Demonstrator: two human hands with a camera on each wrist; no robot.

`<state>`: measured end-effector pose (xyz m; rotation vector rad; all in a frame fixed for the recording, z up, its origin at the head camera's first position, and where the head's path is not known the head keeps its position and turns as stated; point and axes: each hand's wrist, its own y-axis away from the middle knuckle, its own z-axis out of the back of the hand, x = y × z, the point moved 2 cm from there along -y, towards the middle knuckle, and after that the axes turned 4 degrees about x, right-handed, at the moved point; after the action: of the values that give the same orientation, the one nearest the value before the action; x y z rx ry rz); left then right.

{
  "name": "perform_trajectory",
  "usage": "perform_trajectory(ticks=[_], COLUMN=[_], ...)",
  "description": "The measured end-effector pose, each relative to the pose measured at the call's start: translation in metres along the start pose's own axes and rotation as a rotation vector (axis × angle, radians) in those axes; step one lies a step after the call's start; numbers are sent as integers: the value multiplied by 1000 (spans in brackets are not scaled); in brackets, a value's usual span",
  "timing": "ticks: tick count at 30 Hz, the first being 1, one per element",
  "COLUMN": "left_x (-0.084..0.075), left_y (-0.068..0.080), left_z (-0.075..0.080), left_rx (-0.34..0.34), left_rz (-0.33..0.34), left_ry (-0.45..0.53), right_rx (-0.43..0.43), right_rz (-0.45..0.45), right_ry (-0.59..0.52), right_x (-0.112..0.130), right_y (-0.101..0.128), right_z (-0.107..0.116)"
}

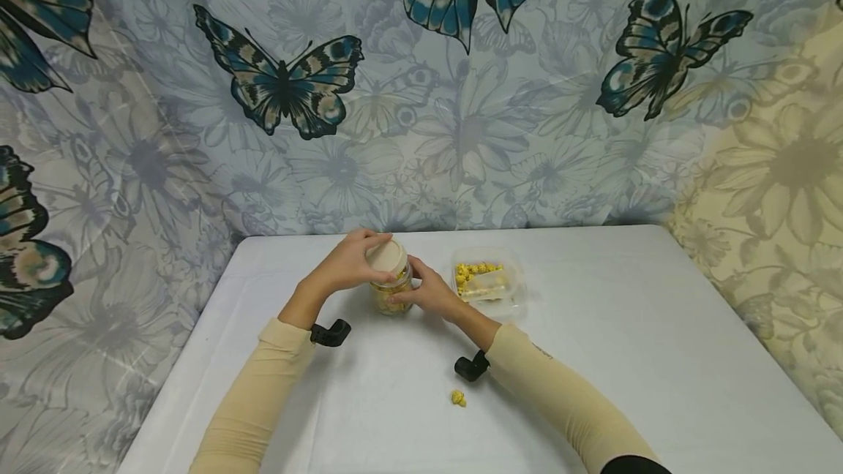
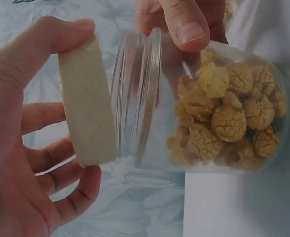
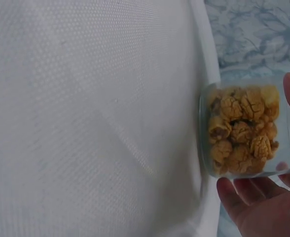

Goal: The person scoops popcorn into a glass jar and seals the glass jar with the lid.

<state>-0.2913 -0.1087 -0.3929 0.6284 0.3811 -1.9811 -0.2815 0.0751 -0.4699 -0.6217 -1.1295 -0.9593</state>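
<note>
A clear glass jar [image 1: 391,306] stands upright on the table, with caramel-coloured popcorn [image 2: 229,121] inside, reaching partway up. My left hand [image 1: 345,267] holds a pale cream lid [image 1: 387,256] by its edge, thumb on one side and fingers on the other. In the left wrist view the lid sits slightly tilted at the jar's mouth, the glass threads still showing below it. My right hand [image 1: 432,291] grips the jar's side, thumb and fingers around the glass; the right wrist view shows its fingers [image 3: 229,195] near the base.
Right of the jar stands a clear plastic container [image 1: 516,307] holding yellow popcorn and a translucent piece I cannot identify. One loose popcorn piece [image 1: 458,398] lies near the front of the white-covered table [image 1: 626,328]. A butterfly-patterned cloth [image 1: 474,130] hangs behind.
</note>
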Motion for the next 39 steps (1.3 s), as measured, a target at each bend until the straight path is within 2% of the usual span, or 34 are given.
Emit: perform_trajectory(ticks=[5,11,14,19,21,23,27,29,30,32,35,37,39], left_x=[-7,-7,-8,-13,-17,-20,-26,-28,-29,-30,-31,-32,-34], left_y=[-5,-8,-8,-6,-5,-5,-4,-4,-4,-4,-4,-4,-2], left_z=[-3,-5,-3,2,2,1,-4,-5,-5,-4,-1,-1,-2], left_rx=[44,64,99,241,274,240,77,43,49,92,171,173,133], left_rz=[0,6,-14,-96,-117,-94,37,63,51,-20,-116,-99,-18], left_ry=[-126,-184,-185,-130,-113,-143,-286,-344,-352,-336,-265,-245,-259], right_rx=[-18,-24,-22,-29,-35,-38,-30,-28,-29,-28,-30,-29,-28], right_rz=[-5,-15,-15,-2,6,10,22,27,28,32,27,23,24], right_ry=[14,29,39,69,69,64,56,59,61,63,72,76,78], right_x=[0,-4,-4,-4,-4,-4,-4,-4,-4,-4,-5,-5,-4], right_y=[1,-4,-4,-3,-3,-3,-2,-2,-2,-2,-2,-3,-3], right_z=[0,-1,-1,-2,-2,-2,-2,-2,-2,-2,-2,-2,-2])
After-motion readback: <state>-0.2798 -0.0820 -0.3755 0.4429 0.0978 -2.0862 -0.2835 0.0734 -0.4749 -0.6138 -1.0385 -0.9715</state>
